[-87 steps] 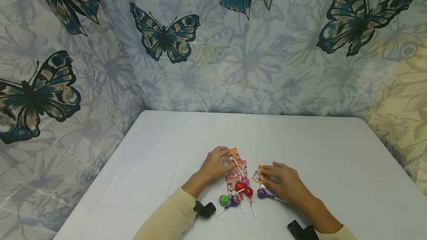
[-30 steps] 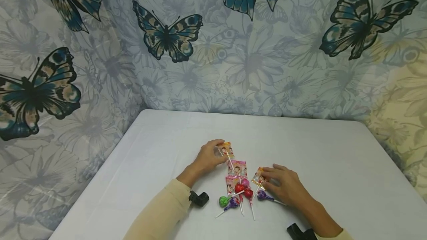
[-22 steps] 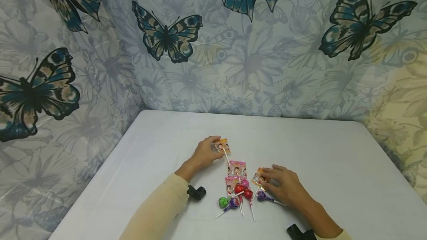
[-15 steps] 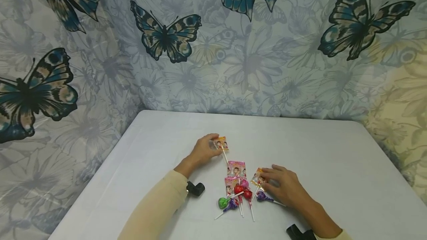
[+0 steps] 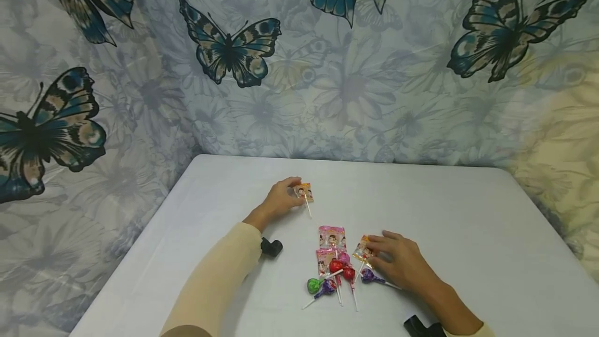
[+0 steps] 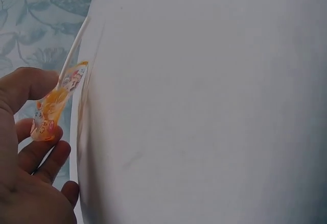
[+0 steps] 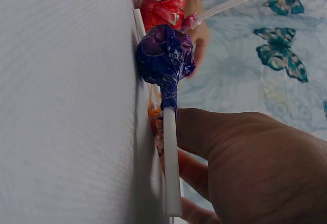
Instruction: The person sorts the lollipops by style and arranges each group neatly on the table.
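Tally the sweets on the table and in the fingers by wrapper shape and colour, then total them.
Orange flat packets: 2
Pink flat packets: 2
Pink round lollipop: 1
Red round lollipops: 2
Green round lollipop: 1
Purple round lollipops: 2
Total: 10

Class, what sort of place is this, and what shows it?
Probably an indoor corner set up for filming: a white table, butterfly-patterned wall covering on two sides, and a black camera on each wrist.
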`<action>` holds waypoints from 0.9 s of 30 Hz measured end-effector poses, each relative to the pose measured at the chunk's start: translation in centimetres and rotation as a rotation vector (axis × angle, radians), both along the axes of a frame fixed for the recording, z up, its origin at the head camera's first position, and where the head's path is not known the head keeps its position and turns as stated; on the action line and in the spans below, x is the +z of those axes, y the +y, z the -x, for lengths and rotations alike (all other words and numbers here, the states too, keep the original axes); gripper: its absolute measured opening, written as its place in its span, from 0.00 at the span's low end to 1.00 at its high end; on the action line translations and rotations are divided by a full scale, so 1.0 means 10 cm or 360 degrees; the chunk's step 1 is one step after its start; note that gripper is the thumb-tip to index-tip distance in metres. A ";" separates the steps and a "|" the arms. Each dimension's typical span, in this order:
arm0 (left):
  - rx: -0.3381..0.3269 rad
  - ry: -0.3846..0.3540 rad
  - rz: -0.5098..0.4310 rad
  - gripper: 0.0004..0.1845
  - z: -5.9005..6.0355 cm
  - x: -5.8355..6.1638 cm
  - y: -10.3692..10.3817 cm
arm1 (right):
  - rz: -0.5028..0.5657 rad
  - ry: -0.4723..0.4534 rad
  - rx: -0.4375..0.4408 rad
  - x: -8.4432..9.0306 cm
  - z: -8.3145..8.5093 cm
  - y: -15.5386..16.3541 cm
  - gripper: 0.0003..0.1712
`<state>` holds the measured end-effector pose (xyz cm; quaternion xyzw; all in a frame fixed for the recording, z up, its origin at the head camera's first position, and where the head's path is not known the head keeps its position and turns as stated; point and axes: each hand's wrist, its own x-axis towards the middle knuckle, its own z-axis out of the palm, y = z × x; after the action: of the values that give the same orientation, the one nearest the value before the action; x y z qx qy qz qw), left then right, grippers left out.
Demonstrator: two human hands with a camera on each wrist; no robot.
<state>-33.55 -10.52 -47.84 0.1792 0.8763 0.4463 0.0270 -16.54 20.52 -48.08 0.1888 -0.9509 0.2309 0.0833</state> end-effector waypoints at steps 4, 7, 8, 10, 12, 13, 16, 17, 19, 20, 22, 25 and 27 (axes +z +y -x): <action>0.0033 -0.0037 0.0043 0.36 0.08 0.03 -0.03 | 0.0027 0.0026 0.0026 -0.01 0.01 0.02 0.18; 0.0044 -0.0044 0.0106 0.36 0.13 0.06 -0.05 | 0.0031 0.0018 0.0023 -0.02 0.01 0.02 0.19; 0.0036 -0.0047 0.0126 0.36 0.15 0.07 -0.06 | 0.0028 0.0013 0.0018 -0.02 0.01 0.03 0.19; 0.0012 -0.0055 0.0165 0.36 0.18 0.08 -0.06 | 0.0016 -0.0003 0.0002 -0.02 0.00 0.03 0.20; -0.0007 -0.0069 0.0195 0.36 0.22 0.08 -0.06 | 0.0013 -0.0011 -0.0004 -0.02 0.00 0.04 0.20; -0.0011 -0.0077 0.0202 0.36 0.24 0.07 -0.06 | 0.0011 -0.0012 -0.0004 -0.02 0.00 0.04 0.20; -0.0011 -0.0097 0.0232 0.36 0.28 0.05 -0.07 | 0.0015 -0.0004 0.0001 -0.02 0.00 0.04 0.20; -0.0009 -0.0105 0.0246 0.36 0.29 0.05 -0.07 | 0.0011 -0.0006 -0.0001 -0.02 0.00 0.04 0.20; -0.0002 -0.0121 0.0285 0.36 0.30 0.05 -0.08 | 0.0008 -0.0016 -0.0007 -0.03 0.00 0.04 0.20; 0.0003 -0.0129 0.0312 0.36 0.31 0.06 -0.08 | 0.0004 -0.0021 -0.0012 -0.03 -0.01 0.03 0.20; 0.0017 -0.0154 0.0362 0.36 0.31 0.07 -0.08 | -0.0002 -0.0033 -0.0023 -0.03 -0.01 0.03 0.20; 0.0043 -0.0192 0.0411 0.35 0.32 0.10 -0.09 | -0.0015 -0.0043 -0.0031 -0.03 0.00 0.02 0.21; 0.0050 -0.0199 0.0413 0.35 0.33 0.10 -0.10 | -0.0012 -0.0039 -0.0028 -0.03 0.00 0.02 0.21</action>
<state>-36.89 -11.47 -46.87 0.1325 0.9260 0.3398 0.0975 -16.55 20.75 -48.36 0.1780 -0.9543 0.2288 0.0729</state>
